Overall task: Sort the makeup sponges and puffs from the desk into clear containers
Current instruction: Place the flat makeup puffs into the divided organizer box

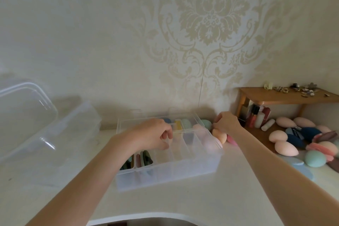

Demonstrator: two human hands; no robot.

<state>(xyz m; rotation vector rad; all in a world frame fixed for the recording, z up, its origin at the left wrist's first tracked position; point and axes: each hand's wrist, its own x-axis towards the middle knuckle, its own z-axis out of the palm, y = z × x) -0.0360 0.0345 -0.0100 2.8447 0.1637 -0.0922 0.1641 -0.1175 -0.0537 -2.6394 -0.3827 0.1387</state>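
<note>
Two hands work at mid-frame: left hand point(154, 134) curls fingers over the clear divided plastic container point(170, 154) on the white counter point(183, 198); right hand point(226, 123) pinches a peach teardrop sponge point(219, 135) beside it.

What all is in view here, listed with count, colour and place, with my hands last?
clear plastic divided organiser box: one, desk centre, partly filled with sponges.
large clear plastic tub: one, far left.
peach egg-shaped sponge: one, beside the organiser's right wall.
loose sponges and puffs: a pile, exact count unclear; pink, navy, mint, pale blue; right of the desk.
small wooden shelf: one, brown, far right, with small trinkets on top.
left hand: over the organiser, pinching a divider.
right hand: at the organiser's far right corner, above the peach sponge.
</note>
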